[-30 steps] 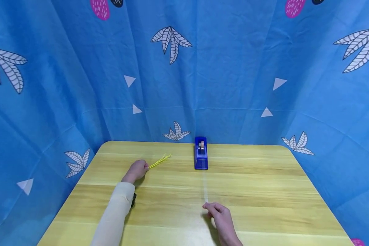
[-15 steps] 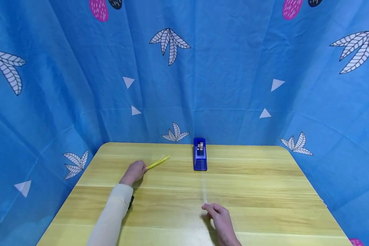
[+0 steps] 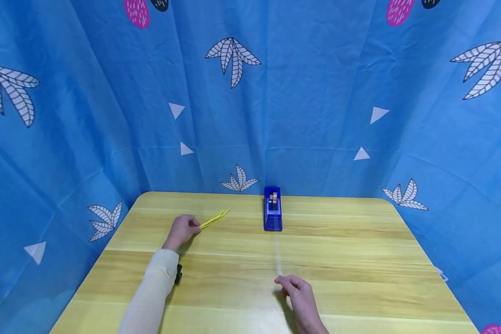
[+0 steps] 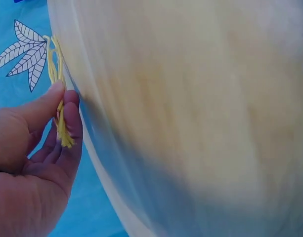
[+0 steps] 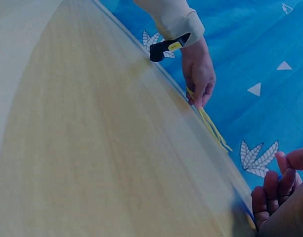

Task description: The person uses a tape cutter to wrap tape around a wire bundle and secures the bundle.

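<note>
My left hand point(image 3: 183, 230) pinches a bundle of yellow strings point(image 3: 215, 218) between thumb and fingers over the left part of the table. In the left wrist view, the frayed ends of the strings point(image 4: 65, 137) hang below the fingertips and the rest rises above the thumb. A blue tape dispenser point(image 3: 273, 208) stands near the table's back edge. From it a strip of clear tape point(image 3: 278, 253) runs forward to my right hand point(image 3: 299, 297), whose thumb and forefinger pinch its end. The right wrist view shows the right hand point(image 5: 284, 197) at its lower right corner.
The wooden table point(image 3: 359, 260) has rounded back corners. A blue patterned curtain point(image 3: 317, 93) hangs behind it and along both sides. On the left wrist a small black device point(image 3: 178, 274) is strapped over the sleeve.
My left hand has turned slightly, and the strings in it have shifted a little with it. My right hand and the tape strip stay put. The head view moves slightly.
</note>
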